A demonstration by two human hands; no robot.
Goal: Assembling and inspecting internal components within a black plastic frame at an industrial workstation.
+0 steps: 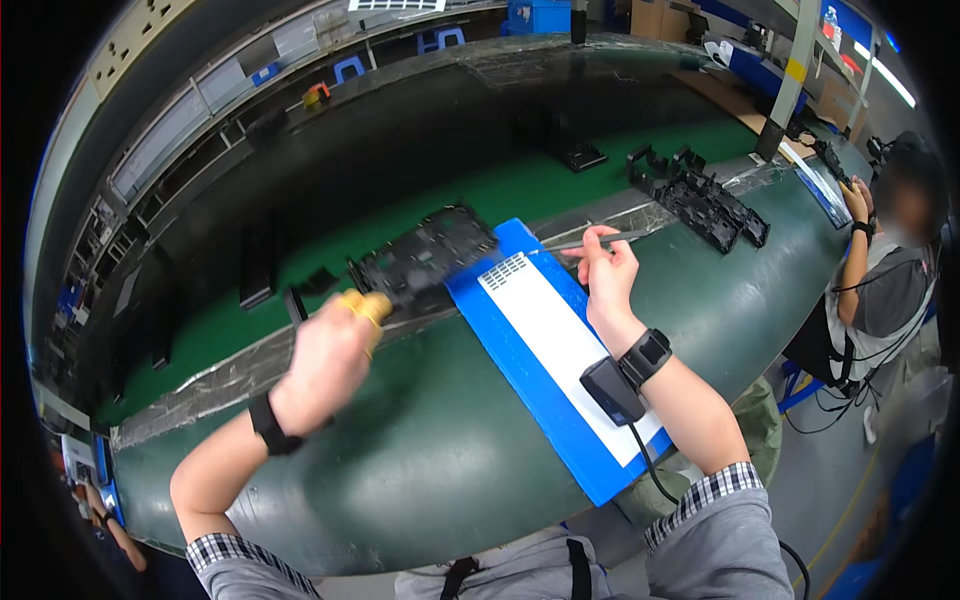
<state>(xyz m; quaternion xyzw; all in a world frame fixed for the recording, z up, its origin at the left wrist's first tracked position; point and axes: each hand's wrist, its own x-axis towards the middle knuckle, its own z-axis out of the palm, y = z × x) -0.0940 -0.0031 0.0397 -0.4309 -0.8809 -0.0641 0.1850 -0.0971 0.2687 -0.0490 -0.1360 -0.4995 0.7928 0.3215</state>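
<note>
My left hand (325,355), blurred by motion, has yellow finger covers on its fingertips. Its fingers are closed at the near left corner of a black plastic frame (430,255), which is smeared too and tilts above the bench. Pinched in my right hand (608,270) is a pair of thin dark tweezers (625,238), pointing left. Just beneath lies a white sheet (555,350) with rows of small dark pads (503,270) at its far end. The sheet rests on a blue board (590,475), partly under my right wrist.
Two more black frames (700,200) lie on the bench to the right. Dark parts sit on the green belt (600,185), among them a flat black block (580,155). A co-worker (885,270) handles something at the far right. A post (790,85) rises near there.
</note>
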